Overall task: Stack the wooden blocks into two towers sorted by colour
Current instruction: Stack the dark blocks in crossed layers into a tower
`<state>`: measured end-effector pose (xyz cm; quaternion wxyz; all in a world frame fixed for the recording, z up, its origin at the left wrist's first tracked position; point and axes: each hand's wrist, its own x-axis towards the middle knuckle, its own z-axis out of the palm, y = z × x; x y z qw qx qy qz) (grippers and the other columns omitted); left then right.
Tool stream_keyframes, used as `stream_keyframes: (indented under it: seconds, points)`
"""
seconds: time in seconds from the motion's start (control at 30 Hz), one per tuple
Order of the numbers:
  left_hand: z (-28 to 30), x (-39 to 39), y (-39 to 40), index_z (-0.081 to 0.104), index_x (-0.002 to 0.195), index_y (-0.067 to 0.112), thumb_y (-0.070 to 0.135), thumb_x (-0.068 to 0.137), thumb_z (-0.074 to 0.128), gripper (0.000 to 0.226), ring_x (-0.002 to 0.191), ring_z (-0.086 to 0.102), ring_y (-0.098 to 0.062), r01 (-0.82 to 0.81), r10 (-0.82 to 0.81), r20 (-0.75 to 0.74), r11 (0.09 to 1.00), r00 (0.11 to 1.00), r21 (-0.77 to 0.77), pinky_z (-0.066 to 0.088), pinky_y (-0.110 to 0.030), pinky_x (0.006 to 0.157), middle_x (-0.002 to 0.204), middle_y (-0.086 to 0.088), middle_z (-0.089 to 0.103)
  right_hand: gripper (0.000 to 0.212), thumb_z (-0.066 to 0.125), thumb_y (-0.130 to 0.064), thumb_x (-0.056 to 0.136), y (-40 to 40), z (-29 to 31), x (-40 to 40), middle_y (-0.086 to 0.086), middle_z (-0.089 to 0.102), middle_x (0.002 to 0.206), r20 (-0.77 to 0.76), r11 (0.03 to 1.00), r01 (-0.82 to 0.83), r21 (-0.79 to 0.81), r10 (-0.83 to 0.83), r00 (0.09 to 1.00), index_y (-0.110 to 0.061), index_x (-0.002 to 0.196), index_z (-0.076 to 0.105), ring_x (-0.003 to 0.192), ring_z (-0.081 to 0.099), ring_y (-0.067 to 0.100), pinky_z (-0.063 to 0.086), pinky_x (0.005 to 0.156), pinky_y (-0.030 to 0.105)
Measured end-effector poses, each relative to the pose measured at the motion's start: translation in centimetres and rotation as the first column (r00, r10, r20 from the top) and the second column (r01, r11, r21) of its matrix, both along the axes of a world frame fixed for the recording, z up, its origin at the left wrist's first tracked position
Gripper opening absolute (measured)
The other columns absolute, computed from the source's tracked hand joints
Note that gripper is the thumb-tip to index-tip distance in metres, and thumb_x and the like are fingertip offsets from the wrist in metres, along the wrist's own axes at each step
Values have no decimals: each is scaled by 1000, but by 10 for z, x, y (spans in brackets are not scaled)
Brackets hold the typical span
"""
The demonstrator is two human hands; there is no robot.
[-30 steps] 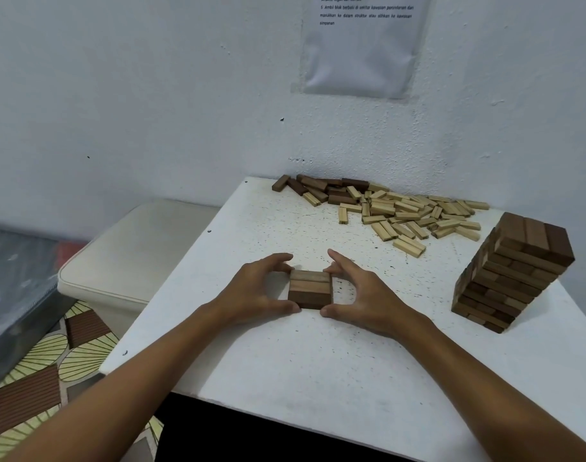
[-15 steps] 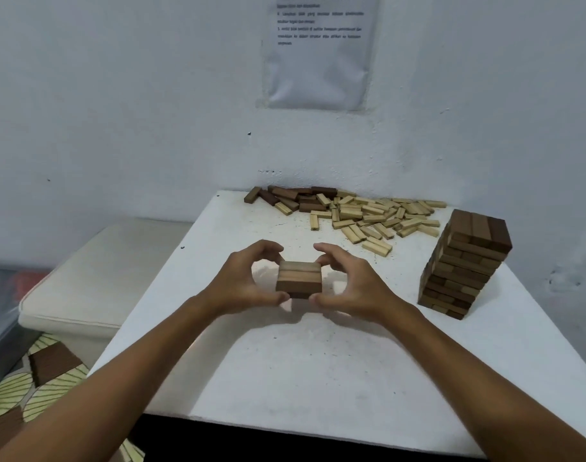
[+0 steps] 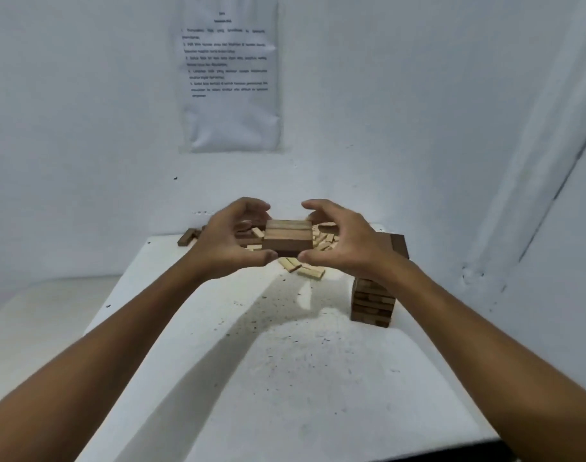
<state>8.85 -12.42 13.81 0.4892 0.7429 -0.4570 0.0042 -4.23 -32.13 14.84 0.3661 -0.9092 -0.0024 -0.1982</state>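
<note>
Left hand (image 3: 223, 243) and right hand (image 3: 343, 243) pinch a block layer (image 3: 287, 239) above the surface (image 3: 285, 378). Layer held level; its blocks' long axes run left–right.

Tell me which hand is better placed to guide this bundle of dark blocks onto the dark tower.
Right, probably. Both hands grip the block bundle, left hand and right hand, but the dark tower stands on the right, just beneath the right wrist.

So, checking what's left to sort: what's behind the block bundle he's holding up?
Loose light blocks and some dark blocks on the table; the bundle and hands cover most.
</note>
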Motion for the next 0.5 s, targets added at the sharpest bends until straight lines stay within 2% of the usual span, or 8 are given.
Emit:
stream_keyframes:
  seconds: [0.07,0.1,0.2,0.3,0.37,0.5]
  points:
    - [6,0,-19,56,112,35,44,50,83,68,105,65,-8,40,-40,-18,999,999,0,57,-36,89,107,9,67,79,85,-26,72,-15,5,-7,-6,58,120,8,999,33,11,-33,999,-28,140,46,113,57,10,46,96,24]
    - [8,0,-30,56,112,35,44,50,82,68,107,64,-8,57,-57,-13,998,998,0,55,-39,93,107,9,67,78,85,-24,72,-22,7,-12,-6,58,119,11,999,47,19,-48,999,-27,140,47,111,57,7,46,95,21]
    - [11,-6,-63,55,113,34,46,50,80,69,109,62,-5,105,-105,0,994,994,0,49,-38,99,108,8,67,77,85,-18,73,-47,11,-24,-8,57,116,2,995,91,43,-91,996,-24,139,48,104,54,-7,42,89,11]
    - [9,-13,-93,55,115,32,47,50,78,70,106,61,-1,143,-143,-17,990,990,15,50,-37,98,108,10,66,78,87,-26,69,-72,10,-37,-8,59,116,-12,990,134,35,-133,991,-24,138,50,108,57,2,41,91,7]
    - [7,-18,-110,55,117,29,49,50,77,73,105,60,1,166,-165,-37,986,986,27,50,-35,97,108,10,66,79,81,-37,63,-85,8,-45,-12,59,114,-20,986,165,38,-164,986,-27,136,50,111,57,3,43,92,11]
    - [3,-25,-138,55,118,27,50,47,78,77,104,60,-1,206,-201,-82,977,976,51,49,-34,96,107,8,66,79,77,-40,61,-107,-1,-56,-8,60,117,-31,976,214,49,-213,977,-28,135,50,112,56,5,46,94,20]
